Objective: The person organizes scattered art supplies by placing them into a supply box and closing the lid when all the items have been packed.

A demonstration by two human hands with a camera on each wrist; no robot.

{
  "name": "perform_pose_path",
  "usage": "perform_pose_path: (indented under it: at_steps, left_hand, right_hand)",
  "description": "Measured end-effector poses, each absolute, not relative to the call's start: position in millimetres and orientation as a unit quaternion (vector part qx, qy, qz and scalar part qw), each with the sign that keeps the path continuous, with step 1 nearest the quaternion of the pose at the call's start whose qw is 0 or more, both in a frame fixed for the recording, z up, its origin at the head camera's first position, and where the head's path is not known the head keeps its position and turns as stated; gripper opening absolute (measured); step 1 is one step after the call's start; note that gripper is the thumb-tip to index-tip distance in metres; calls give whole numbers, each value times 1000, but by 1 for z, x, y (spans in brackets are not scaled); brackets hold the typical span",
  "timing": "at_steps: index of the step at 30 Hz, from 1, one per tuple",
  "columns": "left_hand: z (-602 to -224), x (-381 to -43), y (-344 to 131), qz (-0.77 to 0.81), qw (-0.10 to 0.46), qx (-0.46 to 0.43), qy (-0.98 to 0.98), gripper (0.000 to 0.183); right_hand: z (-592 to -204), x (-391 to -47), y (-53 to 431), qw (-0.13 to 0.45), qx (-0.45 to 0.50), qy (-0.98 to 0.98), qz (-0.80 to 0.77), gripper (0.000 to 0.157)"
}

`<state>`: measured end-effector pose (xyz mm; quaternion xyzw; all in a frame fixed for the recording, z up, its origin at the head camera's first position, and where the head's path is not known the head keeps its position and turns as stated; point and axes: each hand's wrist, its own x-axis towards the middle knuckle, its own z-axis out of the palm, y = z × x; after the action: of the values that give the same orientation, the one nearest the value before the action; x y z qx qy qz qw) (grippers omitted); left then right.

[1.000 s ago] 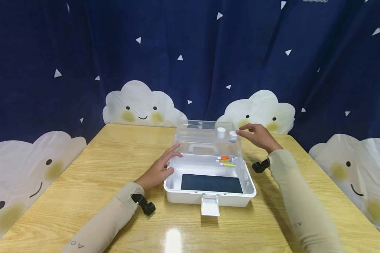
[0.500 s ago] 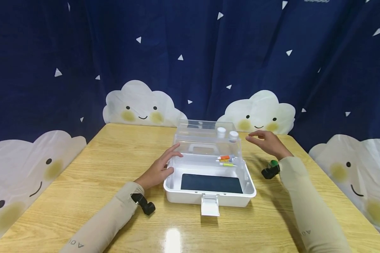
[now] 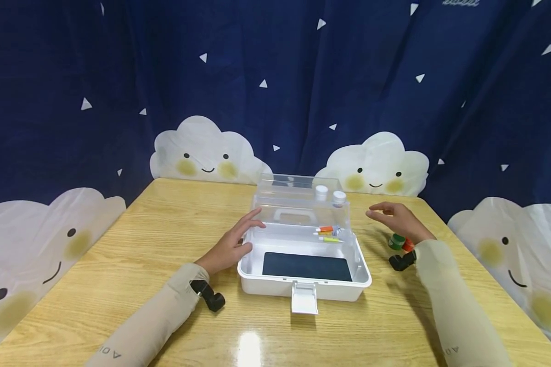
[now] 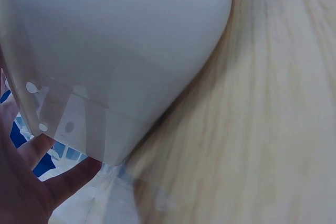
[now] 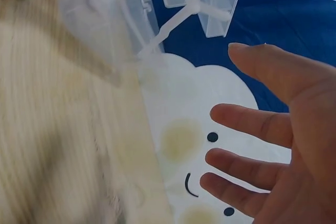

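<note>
A white box (image 3: 303, 288) with its clear lid raised stands mid-table. My left hand (image 3: 231, 247) rests at its left side, fingers spread over the rim; in the left wrist view the fingertips touch the box's edge. To the right of the box, my right hand (image 3: 397, 220) hovers with nothing in it, its fingers apart in the right wrist view. Two white-capped jars (image 3: 321, 192) sit in the clear upper trays (image 3: 280, 188). Several small tubes with orange and yellow parts (image 3: 330, 239) lie below them. A dark flat rectangle (image 3: 306, 266) covers part of the box floor.
Beside my right wrist stand a green jar (image 3: 397, 241) and a red jar (image 3: 408, 245), partly hidden by the arm. An unfastened white latch (image 3: 304, 304) sticks out from the box front. Behind the wooden table (image 3: 183, 209) hangs a blue curtain (image 3: 239, 76).
My right hand has drawn away from the right white-capped jar, moving right and toward me. The green and red jars have come into sight. My left hand stays put.
</note>
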<state>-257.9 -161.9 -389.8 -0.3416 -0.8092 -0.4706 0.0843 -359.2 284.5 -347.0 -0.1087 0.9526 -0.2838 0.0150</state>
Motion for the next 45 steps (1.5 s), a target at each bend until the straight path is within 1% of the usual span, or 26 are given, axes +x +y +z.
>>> perform_pose_path:
  at_steps: [11, 17, 26, 32, 41, 45]
  left_hand:
    - [-391, -260, -162, -473, 89, -345, -806, 46]
    - [-393, -260, -162, -474, 88, -346, -805, 46]
    - [-393, -261, -162, -476, 87, -346, -804, 46]
    - [-392, -260, -162, -473, 87, -347, -805, 46]
    - [-392, -260, -162, -477, 85, -344, -804, 46]
    - [-392, -260, -161, -476, 84, -342, -806, 46]
  right_hand:
    - [-365, -359, 310, 17, -92, 955, -282, 78]
    - [-373, -359, 323, 11, -99, 951, -294, 75]
    - [-380, -357, 336, 19, -88, 947, -307, 73]
    - [-385, -358, 345, 39, -76, 941, -326, 75]
    - [-391, -359, 355, 52, -70, 940, -329, 71]
    - [-392, -357, 358, 54, -75, 941, -325, 66]
